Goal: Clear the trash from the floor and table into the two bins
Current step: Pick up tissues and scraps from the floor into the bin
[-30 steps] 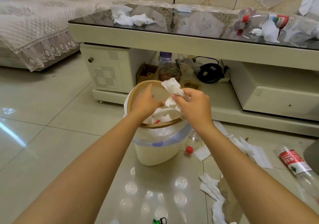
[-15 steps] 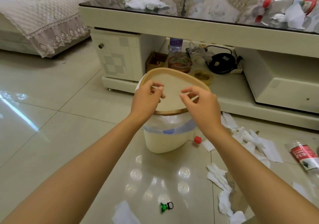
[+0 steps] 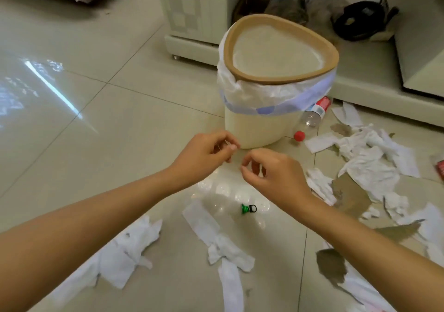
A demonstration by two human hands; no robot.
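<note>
Tiled floor [image 3: 72,119]: bin [image 3: 269,90] just beyond both empty hands [image 3: 242,165].

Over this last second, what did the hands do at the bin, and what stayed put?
The right hand let go of the crumpled tissue it held over the bin; the swing lid now lies closed. Both it and the left hand pulled back toward the person and hold nothing, fingers loosely curled. The bin stayed in place, as did the red cap and green cap on the floor.
</note>
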